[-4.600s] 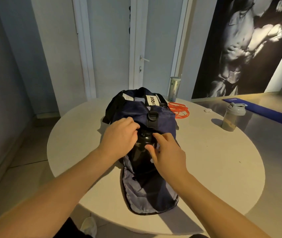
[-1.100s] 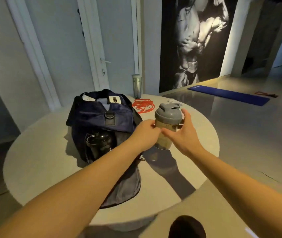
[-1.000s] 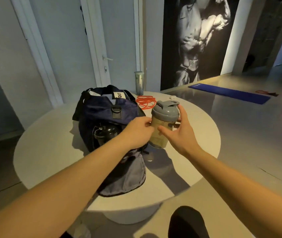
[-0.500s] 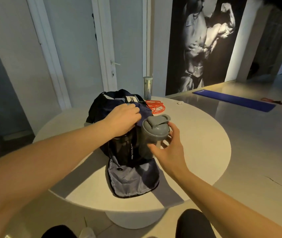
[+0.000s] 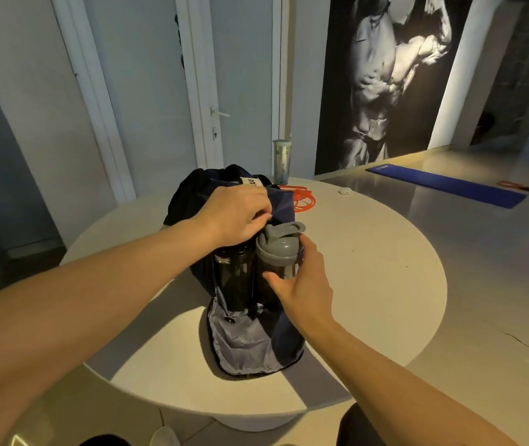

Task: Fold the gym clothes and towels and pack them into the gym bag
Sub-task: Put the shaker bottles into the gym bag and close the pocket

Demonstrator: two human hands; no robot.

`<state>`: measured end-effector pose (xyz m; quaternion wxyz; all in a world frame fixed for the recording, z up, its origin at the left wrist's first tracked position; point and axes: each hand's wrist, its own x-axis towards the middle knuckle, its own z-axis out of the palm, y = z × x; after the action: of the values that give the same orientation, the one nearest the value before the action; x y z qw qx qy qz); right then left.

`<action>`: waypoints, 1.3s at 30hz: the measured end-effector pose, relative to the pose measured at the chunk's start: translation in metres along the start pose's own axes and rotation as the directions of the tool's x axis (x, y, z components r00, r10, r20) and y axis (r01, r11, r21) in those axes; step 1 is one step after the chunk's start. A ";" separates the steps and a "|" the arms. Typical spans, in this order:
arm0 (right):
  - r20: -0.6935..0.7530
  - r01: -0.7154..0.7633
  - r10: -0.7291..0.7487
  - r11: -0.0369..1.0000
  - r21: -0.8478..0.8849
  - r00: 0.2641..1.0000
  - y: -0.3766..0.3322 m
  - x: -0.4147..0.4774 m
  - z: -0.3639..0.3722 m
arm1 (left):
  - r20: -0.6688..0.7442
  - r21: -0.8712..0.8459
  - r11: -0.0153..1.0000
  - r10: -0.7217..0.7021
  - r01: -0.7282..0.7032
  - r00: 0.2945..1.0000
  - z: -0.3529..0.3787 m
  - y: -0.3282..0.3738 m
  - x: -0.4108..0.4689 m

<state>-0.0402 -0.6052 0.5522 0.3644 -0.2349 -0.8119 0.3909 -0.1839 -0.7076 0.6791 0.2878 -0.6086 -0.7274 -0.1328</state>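
Head view, and both bare forearms reach in from the near edge of the round white desk (image 5: 369, 284). Nearest the camera, the navy gym bag (image 5: 282, 336) lies along the middle of the desk with its end flap folded down toward the near edge, grey lining (image 5: 237, 342) facing up. Just beyond the flap, two bottles stand side by side in the bag's open end: a black bottle (image 5: 234, 278) on the left, and touching it on the right, a shaker bottle (image 5: 277, 255) with a grey flip-top lid. The right hand (image 5: 305, 284) wraps around the shaker's body, thumb across the front, fingers curled round the far side — a firm grasp. Above, the left hand (image 5: 237, 214) is clenched on the navy fabric at the top of the opening, holding it up over the bottles. No clothes or towels can be made out from here. Further back, near the far edge, an orange cord (image 5: 301, 199) lies coiled just beside the bag, a tall tumbler (image 5: 281, 162) stands upright behind it, and a small white object (image 5: 344, 190) sits well apart to the right. Past the desk, a blue mat (image 5: 446, 186) lies on the floor.
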 end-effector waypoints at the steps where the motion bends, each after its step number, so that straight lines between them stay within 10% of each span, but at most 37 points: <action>1: -0.019 -0.014 0.014 0.999 -0.031 1.000 -0.002 0.003 0.003 | -0.014 0.011 0.999 0.033 -0.033 0.999 0.004 0.001 -0.002; 8: -0.106 -0.029 0.013 0.988 -0.154 0.994 -0.005 0.013 0.024 | -0.055 -0.019 0.999 -0.031 0.030 0.998 0.023 0.012 0.002; 13: 0.041 -0.013 0.023 0.974 -0.227 0.999 0.005 0.025 0.005 | 0.058 0.001 0.998 -0.066 0.066 0.996 0.032 0.027 -0.003; 17: 0.359 -0.019 -0.011 0.997 0.079 0.933 0.013 0.037 -0.028 | 0.144 0.032 0.971 -0.239 0.237 0.960 0.044 0.035 -0.013; 22: 0.148 0.107 -0.063 0.944 -0.311 0.987 0.039 0.075 -0.048 | 0.175 0.101 0.949 -0.312 0.298 0.934 0.041 0.038 -0.010; 33: 0.352 0.318 -0.132 0.774 -0.548 0.927 0.028 0.115 -0.017 | 0.196 0.093 0.920 -0.392 0.381 0.899 0.040 0.045 -0.011; 39: 0.364 0.251 -0.120 0.908 -0.336 0.924 0.038 0.118 -0.010 | 0.201 0.084 0.913 -0.409 0.400 0.890 0.040 0.045 -0.013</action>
<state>-0.1021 -0.5000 0.5742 0.2052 -0.1511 -0.9404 0.2251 -0.1500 -0.6863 0.6327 0.1859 -0.4487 -0.8674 -0.1084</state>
